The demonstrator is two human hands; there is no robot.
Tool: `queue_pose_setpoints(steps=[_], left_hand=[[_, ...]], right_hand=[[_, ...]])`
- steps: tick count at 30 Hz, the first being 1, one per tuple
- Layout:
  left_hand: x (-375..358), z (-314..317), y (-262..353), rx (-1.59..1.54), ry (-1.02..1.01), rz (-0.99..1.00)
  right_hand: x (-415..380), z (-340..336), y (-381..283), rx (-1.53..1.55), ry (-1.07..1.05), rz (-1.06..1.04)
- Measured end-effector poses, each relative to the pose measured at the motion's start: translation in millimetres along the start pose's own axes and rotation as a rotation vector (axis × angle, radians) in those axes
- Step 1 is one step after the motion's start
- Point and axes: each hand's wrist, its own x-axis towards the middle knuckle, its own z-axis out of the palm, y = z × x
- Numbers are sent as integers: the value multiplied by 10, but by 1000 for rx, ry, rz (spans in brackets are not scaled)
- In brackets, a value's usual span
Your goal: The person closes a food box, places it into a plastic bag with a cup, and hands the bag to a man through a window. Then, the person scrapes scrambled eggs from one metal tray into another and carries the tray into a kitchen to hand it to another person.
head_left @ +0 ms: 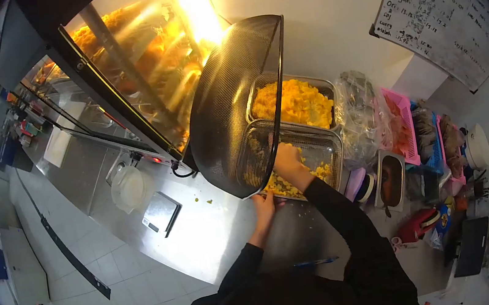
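My right hand point(289, 162) reaches into the nearer metal tray point(337, 163), which has yellow crumbly pieces point(323, 172) scattered on its bottom. Its fingers look curled, and what they hold, if anything, is hidden. At the tray's near left corner, my left hand point(264, 209) appears to grip the edge with its thumb up, close to the lower rim of a black mesh food cover point(230, 92). The cover stands tilted up and partly screens both trays. Behind, a second metal tray point(333, 92) holds a heap of yellow food pieces point(297, 103).
A lit glass warming cabinet point(123, 76) stands at left. On the steel counter lie a small scale point(162, 214), a white round container point(129, 188) and a pen point(316, 261). Plastic bags point(358, 116), a pink basket point(404, 122) and a sauce pan point(391, 179) line the right.
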Motion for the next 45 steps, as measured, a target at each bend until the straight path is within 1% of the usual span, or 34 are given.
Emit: queue_pose_setpoints(steps=[1, 2, 5, 6, 7, 8, 9, 11, 12, 15, 16, 19, 20, 23, 26, 29, 30, 33, 34, 35, 37, 39, 40, 41, 43, 44, 45], left_hand=[[-5, 11, -6, 2, 7, 3], [-10, 16, -15, 5, 14, 8], [-18, 21, 13, 26, 25, -22], [-14, 32, 28, 29, 29, -38], [-7, 40, 32, 25, 21, -8], [-13, 44, 30, 21, 13, 18], [-20, 58, 38, 18, 4, 44], [-51, 73, 64, 41, 25, -3], [-66, 82, 73, 54, 32, -23], [-56, 78, 45, 47, 17, 21], [-30, 81, 45, 43, 19, 22], [-41, 53, 53, 35, 32, 19], [-59, 68, 75, 29, 31, 22], [-55, 52, 50, 8, 15, 10], [-50, 106, 25, -5, 35, 52], [-76, 184, -35, 41, 64, 162], [-86, 211, -56, 65, 71, 205], [-137, 288, 42, 129, 75, 343], [-143, 295, 94, 196, 92, 404], [-160, 293, 130, 264, 110, 460], [-167, 266, 134, 298, 126, 460], [-160, 246, 102, 223, 122, 355], [-173, 242, 87, 299, 131, 399], [-175, 244, 85, 373, 137, 446], [-190, 292, 96, 419, 130, 512], [-220, 324, 113, 389, 118, 532], [-217, 321, 94, 457, 131, 591]], right_hand=[[85, 40, -34, 84, 60, 51], [152, 170, -45, 71, 45, 39], [68, 221, -84, 22, -53, -137], [-49, 65, -6, 40, -87, -256], [-157, -48, 79, 57, -125, -377], [-203, -93, 163, 109, -247, -446], [-224, -159, 178, 65, -212, -375], [-255, -253, 207, -19, -143, -227], [-183, -148, 213, 10, -69, -146], [-176, 237, 169, 54, 243, -326], [-224, 287, 137, 56, 201, -375], [-533, 280, 201, 135, 460, -591], [-640, 191, 310, 92, 434, -585], [-809, 73, 712, -154, 260, -547], [-926, -242, 897, -332, -161, -405], [-788, -349, 975, -189, 102, -321], [-722, -349, 917, -197, 256, -274], [-448, -159, 807, -362, 347, -141], [-416, -83, 801, -408, 416, -150], [-445, 12, 820, -360, 401, -175], [-638, 74, 806, -270, 359, -229], [-899, 54, 849, -201, 84, -250], [-999, 10, 891, -171, -51, -259], [-1052, -26, 947, -157, -83, -226], [-1122, -129, 1034, -126, -135, -153], [-1109, -200, 1048, -116, -30, -136], [-1072, -300, 1021, -104, 77, -118]])
